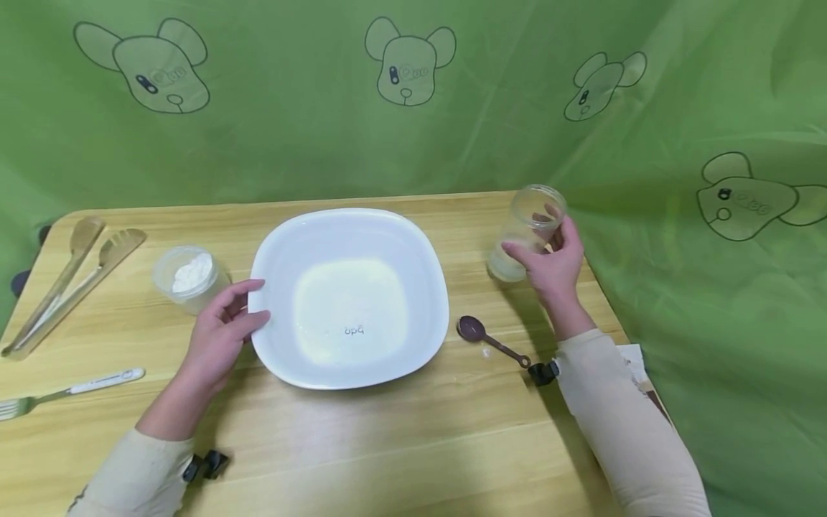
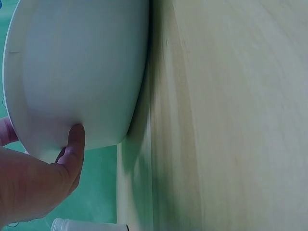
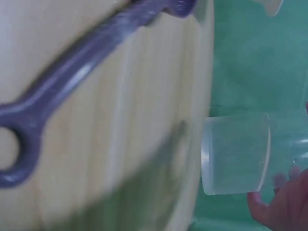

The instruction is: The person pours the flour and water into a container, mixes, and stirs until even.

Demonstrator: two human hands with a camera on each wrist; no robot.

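Observation:
A wide white basin (image 1: 349, 237) sits in the middle of the wooden table. My left hand (image 1: 222, 334) grips its left rim, thumb on the inner side in the head view. Seen from the left wrist, the fingers (image 2: 74, 144) press the basin's outer wall (image 2: 91, 72). On the right, my right hand (image 1: 557, 262) holds a clear jar (image 1: 506, 262) with cloudy liquid in its lower part. The jar (image 3: 236, 154) is upright at the table's far right, its mouth uncovered. Nearer me, a dark purple measuring spoon (image 1: 472, 329) lies between basin and right forearm.
Just left of the basin stands an open jar (image 1: 192, 276) of white powder. Two wooden utensils (image 1: 77, 244) with long handles lie at the far left. Below them is a white-handled fork (image 1: 106, 381). Green curtain (image 1: 291, 143) hangs behind the table and along its right side.

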